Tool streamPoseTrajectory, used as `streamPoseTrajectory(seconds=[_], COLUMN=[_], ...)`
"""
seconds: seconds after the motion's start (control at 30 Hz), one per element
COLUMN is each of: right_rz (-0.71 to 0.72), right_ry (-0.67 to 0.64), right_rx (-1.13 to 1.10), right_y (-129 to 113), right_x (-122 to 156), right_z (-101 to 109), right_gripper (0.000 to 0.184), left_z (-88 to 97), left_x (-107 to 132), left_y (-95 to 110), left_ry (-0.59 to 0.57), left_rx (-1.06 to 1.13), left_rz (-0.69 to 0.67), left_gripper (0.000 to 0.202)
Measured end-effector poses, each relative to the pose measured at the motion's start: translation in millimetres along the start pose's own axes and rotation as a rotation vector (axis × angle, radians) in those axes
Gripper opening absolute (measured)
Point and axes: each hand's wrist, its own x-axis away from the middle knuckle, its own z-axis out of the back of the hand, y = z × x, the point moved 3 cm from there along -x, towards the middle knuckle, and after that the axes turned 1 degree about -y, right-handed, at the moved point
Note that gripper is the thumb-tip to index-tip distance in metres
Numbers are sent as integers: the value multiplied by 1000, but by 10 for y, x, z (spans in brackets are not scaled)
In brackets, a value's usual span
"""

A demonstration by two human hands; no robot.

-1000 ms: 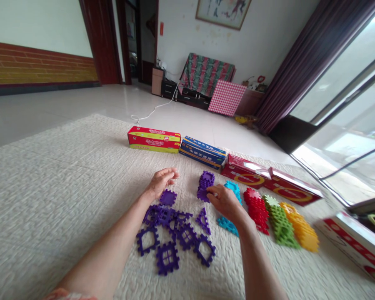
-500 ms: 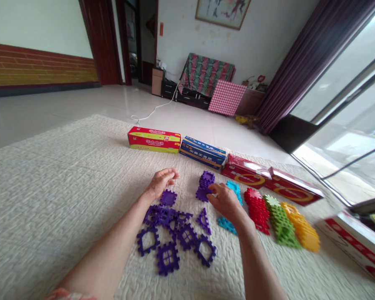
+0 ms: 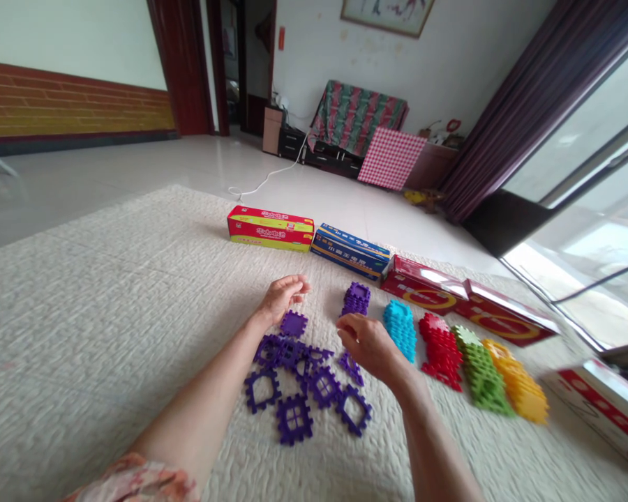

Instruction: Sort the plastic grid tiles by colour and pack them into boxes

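Across the mat [image 3: 136,293] in the head view, the left hand [image 3: 285,295] curls loosely, holding nothing, beside a square purple tile [image 3: 294,323]; the right hand [image 3: 367,341], fingers bent, grip hidden, hangs by the purple stack [image 3: 356,300]. Loose purple pieces [image 3: 295,418] lie between the forearms.

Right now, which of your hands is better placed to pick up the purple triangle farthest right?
Probably the right hand: it is close to the purple triangle, partly covering it from view. The left hand is farther off, nearest the plain purple square.
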Motion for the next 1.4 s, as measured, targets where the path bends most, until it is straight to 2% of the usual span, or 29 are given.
streamPoseTrajectory(seconds=[0.17, 0.37, 0.53, 0.7, 0.83, 1.0, 1.23, 1.4], right_rz=[16, -48, -89, -38, 7, -65, -256, -294], right_ry=[92, 262, 349, 355, 307, 282, 128, 138], right_rx=[-50, 0, -38, -155, -234, -173, -15, 4], right_y=[-102, -212, -245, -408, -538, -535, -511, -483], right_x=[287, 655, 715, 690, 608, 262, -265, -402], right_z=[-128, -478, -671, -665, -551, -435, -501, -552], right_gripper=[22, 29, 30, 29, 27, 24, 25, 18], left_z=[7, -5, -25, -1, 38, 54, 65, 63], left_x=[-4, 11, 64, 118, 141, 138, 120, 101], left_y=[-13, 5, 26, 61, 90, 97, 91, 93], left_ry=[-6, -5, -15, -36, -59, -58, -40, -25], left_rx=[0, -31, -61, -38, -14, -13, 30, 33], left_rz=[-12, -8, -10, -11, 16, 26, 25, 29], left_gripper=[29, 30, 29, 29, 30, 30, 28, 28])
